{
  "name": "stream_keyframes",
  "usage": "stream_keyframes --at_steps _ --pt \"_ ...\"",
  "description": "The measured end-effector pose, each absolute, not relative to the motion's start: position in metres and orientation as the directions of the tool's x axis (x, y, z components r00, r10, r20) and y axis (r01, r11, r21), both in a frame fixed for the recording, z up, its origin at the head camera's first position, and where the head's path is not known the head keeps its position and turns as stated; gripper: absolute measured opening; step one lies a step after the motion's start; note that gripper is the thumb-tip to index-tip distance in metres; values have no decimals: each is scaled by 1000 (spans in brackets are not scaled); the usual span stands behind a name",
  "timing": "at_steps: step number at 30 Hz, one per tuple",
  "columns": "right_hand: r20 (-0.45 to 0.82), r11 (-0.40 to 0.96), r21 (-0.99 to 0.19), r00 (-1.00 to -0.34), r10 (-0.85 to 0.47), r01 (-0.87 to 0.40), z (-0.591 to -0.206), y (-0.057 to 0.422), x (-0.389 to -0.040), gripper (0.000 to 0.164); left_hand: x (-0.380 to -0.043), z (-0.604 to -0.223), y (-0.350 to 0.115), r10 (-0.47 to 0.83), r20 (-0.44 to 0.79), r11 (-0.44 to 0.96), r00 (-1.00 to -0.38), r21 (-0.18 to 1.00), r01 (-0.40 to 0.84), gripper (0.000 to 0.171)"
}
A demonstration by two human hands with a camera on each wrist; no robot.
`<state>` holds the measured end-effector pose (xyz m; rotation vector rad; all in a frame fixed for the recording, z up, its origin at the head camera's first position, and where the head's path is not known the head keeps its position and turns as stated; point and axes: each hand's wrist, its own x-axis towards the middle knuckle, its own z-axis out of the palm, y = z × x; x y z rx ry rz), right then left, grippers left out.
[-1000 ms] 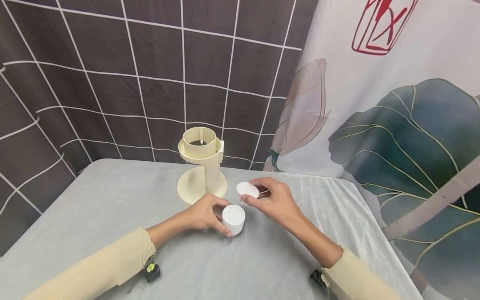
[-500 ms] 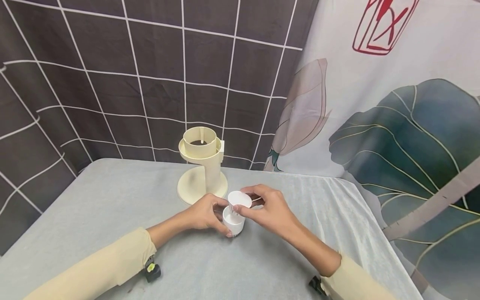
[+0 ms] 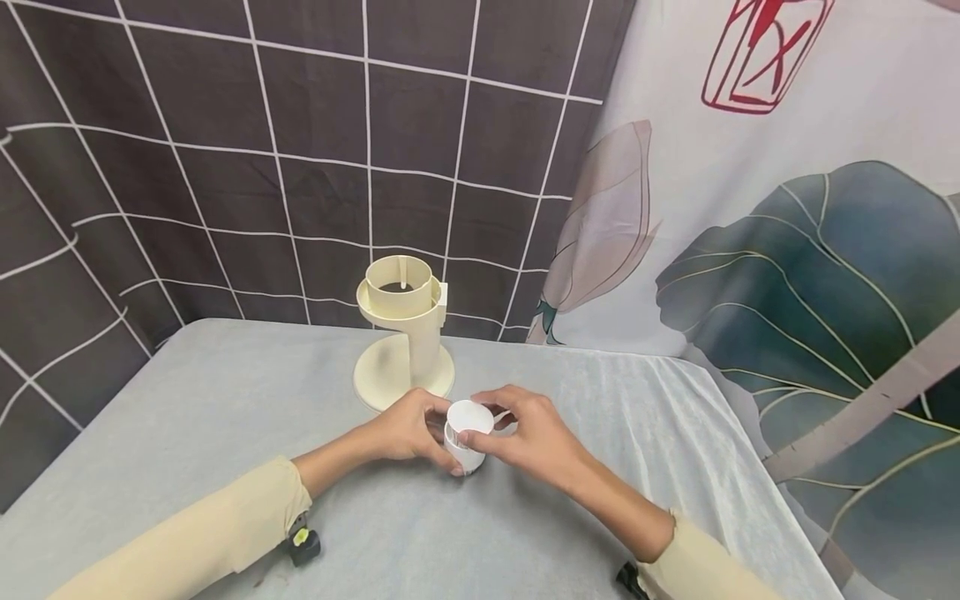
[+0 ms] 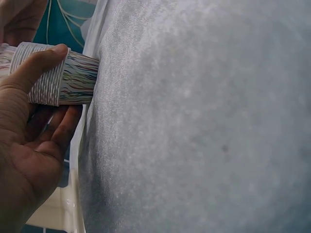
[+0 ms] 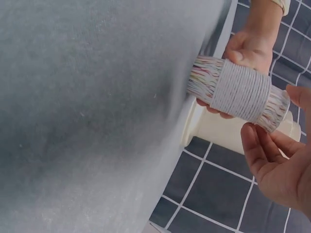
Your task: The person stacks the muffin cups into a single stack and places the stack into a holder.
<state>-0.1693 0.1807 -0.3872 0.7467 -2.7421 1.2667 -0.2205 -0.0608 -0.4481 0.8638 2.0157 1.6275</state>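
Observation:
A stack of nested paper cups [image 3: 467, 460], with white rims and coloured wavy streaks, stands upright on the cloth. My left hand [image 3: 408, 429] grips it from the left; in the left wrist view its thumb lies along the ridged rims of the cup stack [image 4: 46, 80]. A single paper cup [image 3: 470, 415] is pinched at its rim between the thumb and fingers of my right hand [image 3: 528, 433]. Its lower part is hidden inside the top of the stack, while its streaked upper wall [image 5: 275, 109] shows above the rims in the right wrist view.
Behind the left hand stands a cream plastic stand [image 3: 425, 346] with a round base and a raised ring on a column. A pale grey cloth [image 3: 247, 392] covers the table. Dark gridded fabric [image 3: 307, 150] hangs behind, and a printed white curtain [image 3: 697, 158] at the right.
My right hand has moved left and down, bringing its cup from beside the stack to over it and then partly into it. My left hand has stayed on the stack.

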Motion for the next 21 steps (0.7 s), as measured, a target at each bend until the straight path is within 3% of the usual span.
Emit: stream_keyframes --at_steps 13,21 --pt "179 609 -662 -881 -438 -437 -392 180 -168 49 -218 -445 -59 681 70 141 -729 964 224 44" --pt "154 597 -685 -884 -442 -418 -392 176 -169 44 -219 -446 -61 680 56 145 -731 967 209 42"
